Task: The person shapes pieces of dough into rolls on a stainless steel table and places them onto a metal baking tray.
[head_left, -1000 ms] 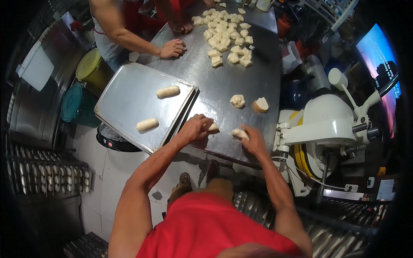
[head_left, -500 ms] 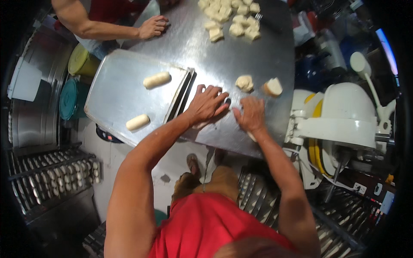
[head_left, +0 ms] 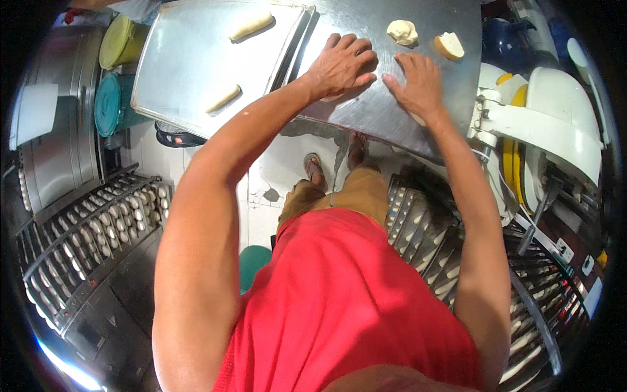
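Note:
My left hand rests palm down on the metal table, its fingers bent and apart. A strip of pale dough shows under the heel of that palm; the rest of it is covered. Beside it my right hand lies with fingers spread and thumb out toward the left one. Another bit of pale dough peeks out by the right wrist. Beyond the right hand sit a rounded dough lump and a cut, bread-like piece with a browned side.
Left of my hands, a metal baking tray carries two dough rolls, one far and one near. A white machine stands close by the table's right edge. Racks of shaped dough flank me on both sides.
The view has tipped downward, so the table sits higher in the picture. The far dough pieces and another person's arm have left the view. Both hands remain palm down on dough.

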Demonstrator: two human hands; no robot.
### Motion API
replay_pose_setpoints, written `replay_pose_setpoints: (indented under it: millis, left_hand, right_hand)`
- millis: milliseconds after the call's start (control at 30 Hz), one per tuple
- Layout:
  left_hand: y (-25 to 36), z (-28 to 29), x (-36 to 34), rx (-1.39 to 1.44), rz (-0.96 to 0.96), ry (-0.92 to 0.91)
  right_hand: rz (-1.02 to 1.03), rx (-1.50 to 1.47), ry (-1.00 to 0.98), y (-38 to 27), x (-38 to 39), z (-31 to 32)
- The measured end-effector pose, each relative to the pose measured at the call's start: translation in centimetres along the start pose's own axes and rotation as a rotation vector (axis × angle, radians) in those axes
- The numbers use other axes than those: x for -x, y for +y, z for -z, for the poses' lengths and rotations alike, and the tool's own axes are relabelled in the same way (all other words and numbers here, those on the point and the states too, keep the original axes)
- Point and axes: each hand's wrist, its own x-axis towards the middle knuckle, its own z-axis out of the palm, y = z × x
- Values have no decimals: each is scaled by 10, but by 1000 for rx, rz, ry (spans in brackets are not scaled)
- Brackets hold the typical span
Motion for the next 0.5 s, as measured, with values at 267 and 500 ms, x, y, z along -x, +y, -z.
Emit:
replay_pose_setpoints:
  millis: [267, 500]
  left_hand:
    - [18, -7, 32, -34, 48, 126]
    - [-3, 17, 2, 35, -41, 197]
  right_hand:
    - [33, -31, 169, -2, 30, -10]
    - [33, 2, 35, 7, 12, 16]
